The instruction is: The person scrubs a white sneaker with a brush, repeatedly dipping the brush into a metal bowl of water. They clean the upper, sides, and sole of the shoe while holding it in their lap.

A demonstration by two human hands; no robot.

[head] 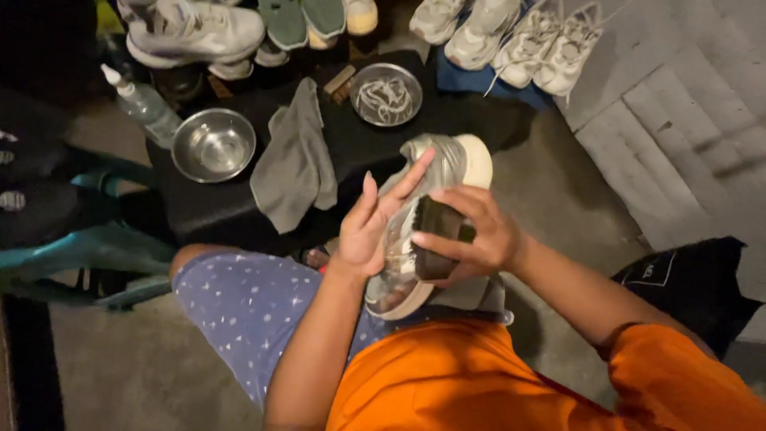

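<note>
I hold a grey and white sneaker [447, 164] over my lap, toe pointing away. My left hand [369, 223] grips its left side, fingers spread along the upper. My right hand [479, 235] presses a dark brush [437, 239] against the shoe's side, fingers wrapped over the brush's top. The heel end rests near my orange shirt.
A low black table [215, 207] carries a steel bowl [213, 144], a grey cloth [297, 160], a second bowl holding white laces [386, 94] and a spray bottle [144, 102]. Several pairs of sneakers [511, 32] line the far side. A black bag [686, 279] lies at right.
</note>
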